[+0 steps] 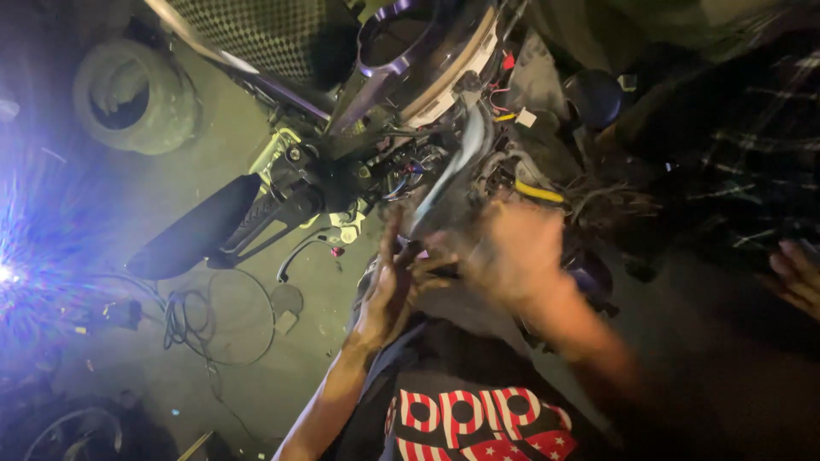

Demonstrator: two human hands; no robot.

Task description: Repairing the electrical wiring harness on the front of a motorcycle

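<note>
Far left there's a harsh blue-white work light [7,273] flaring over the concrete floor [128,222], and an old tyre [132,96] lies up in the corner. Below that, a loop of black cable [213,318] sits on the ground. Moving in, a stripped scooter front end [376,128] fills the middle, with its black handlebar grip and lever [256,218] sticking out left and a mess of coloured wiring [504,162] exposed (red, yellow, some blue). The left hand [389,290] is up at the bundle just under the bars, fingers spread and touching something dark there. The right hand [512,252] is right beside it, nearly touching, but it's so motion-blurred I can't tell whether it grips anything. Far right, another person's plaid sleeve [735,145] and fingers [799,273] show.
</note>
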